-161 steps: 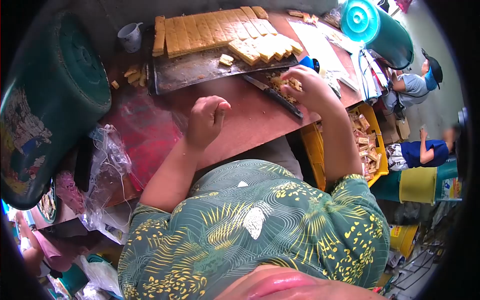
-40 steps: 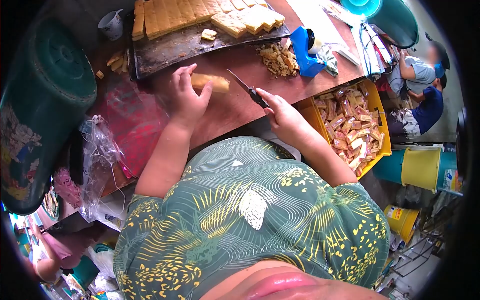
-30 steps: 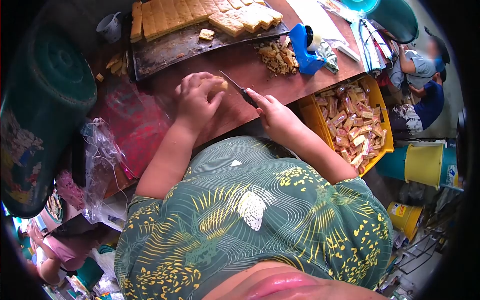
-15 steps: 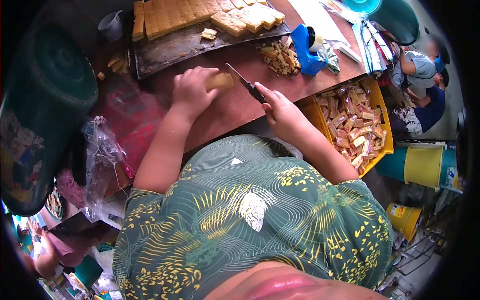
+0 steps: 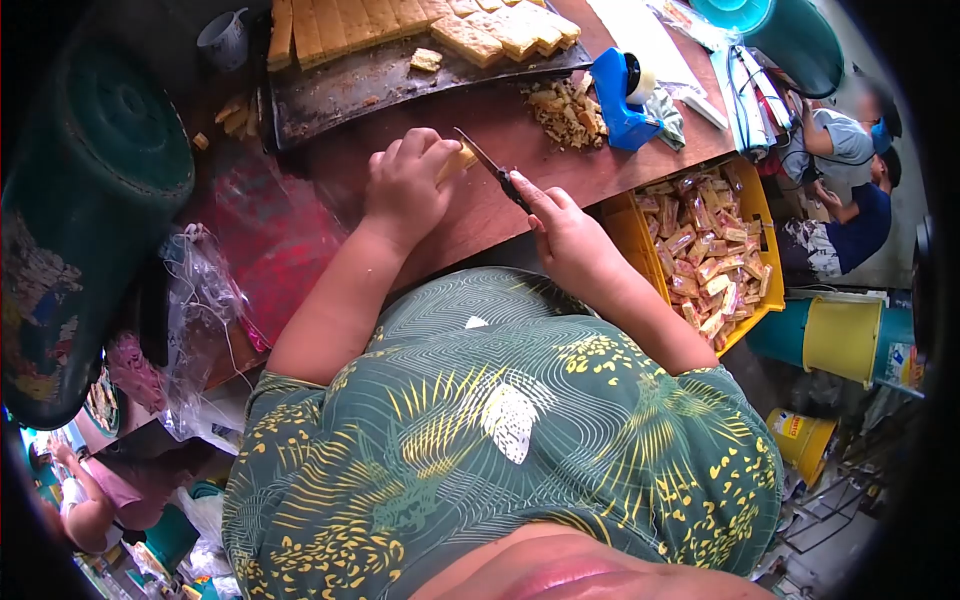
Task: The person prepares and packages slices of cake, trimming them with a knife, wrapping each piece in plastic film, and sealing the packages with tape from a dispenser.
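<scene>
My left hand [image 5: 412, 182] is closed round a small piece of yellow cake [image 5: 457, 163] just above the brown tabletop [image 5: 490, 225]. The fingers hide much of that piece. In my right hand [image 5: 565, 222] is a knife [image 5: 490, 168] with a dark handle, its blade pointing up and left. The blade is close beside the cake piece; whether they touch I cannot tell. Beyond both hands lies a dark baking tray [image 5: 340, 118] with rows of cut cake [image 5: 350, 28] and one small loose chunk [image 5: 426, 60].
A blue tape dispenser [image 5: 625, 105] stands right of a heap of cake crumbs [image 5: 563, 112]. Wrapped cake bars fill a yellow crate [image 5: 768, 275] at right. A white cup [image 5: 222, 42] and a dark green barrel [image 5: 120, 130] are at left. People [image 5: 850, 190] sit at far right.
My left hand has shifted slightly right with the cake piece, nearer the blade, and the piece is now turned. The knife has barely moved.
</scene>
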Demonstrator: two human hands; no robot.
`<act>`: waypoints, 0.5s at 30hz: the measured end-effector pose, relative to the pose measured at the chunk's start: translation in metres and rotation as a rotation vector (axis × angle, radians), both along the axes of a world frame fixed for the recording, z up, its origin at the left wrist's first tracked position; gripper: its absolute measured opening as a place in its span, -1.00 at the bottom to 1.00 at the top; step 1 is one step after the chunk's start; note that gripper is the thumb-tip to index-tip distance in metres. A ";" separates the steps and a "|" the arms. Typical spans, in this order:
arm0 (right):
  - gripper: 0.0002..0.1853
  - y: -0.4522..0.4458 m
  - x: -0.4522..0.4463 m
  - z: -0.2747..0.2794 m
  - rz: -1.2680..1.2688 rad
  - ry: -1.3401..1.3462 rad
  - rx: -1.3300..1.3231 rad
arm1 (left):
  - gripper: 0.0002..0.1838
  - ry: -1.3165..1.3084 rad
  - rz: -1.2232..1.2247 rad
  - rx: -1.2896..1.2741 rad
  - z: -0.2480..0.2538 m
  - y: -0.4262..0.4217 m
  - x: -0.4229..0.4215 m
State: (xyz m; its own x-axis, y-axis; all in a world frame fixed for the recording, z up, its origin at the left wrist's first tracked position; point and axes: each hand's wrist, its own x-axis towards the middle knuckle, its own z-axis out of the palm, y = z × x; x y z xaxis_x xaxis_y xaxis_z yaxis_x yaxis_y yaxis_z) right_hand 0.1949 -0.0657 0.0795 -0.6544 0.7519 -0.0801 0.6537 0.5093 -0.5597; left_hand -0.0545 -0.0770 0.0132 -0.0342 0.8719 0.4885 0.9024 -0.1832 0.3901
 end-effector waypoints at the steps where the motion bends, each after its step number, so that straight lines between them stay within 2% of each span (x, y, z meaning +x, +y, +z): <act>1: -0.28 -0.001 -0.001 0.001 0.000 -0.006 0.000 | -0.63 -0.011 -0.006 0.015 -0.001 0.001 0.000; 8: -0.23 -0.002 -0.012 -0.007 -0.020 -0.254 0.006 | -0.69 -0.022 -0.037 0.046 -0.001 0.001 0.000; 14: -0.23 0.001 -0.011 -0.024 -0.024 -0.164 0.095 | -0.63 -0.033 -0.016 0.025 -0.006 0.001 0.001; 15: -0.24 0.005 -0.009 -0.024 -0.044 -0.088 -0.019 | -0.59 -0.044 0.010 0.027 -0.006 0.000 0.002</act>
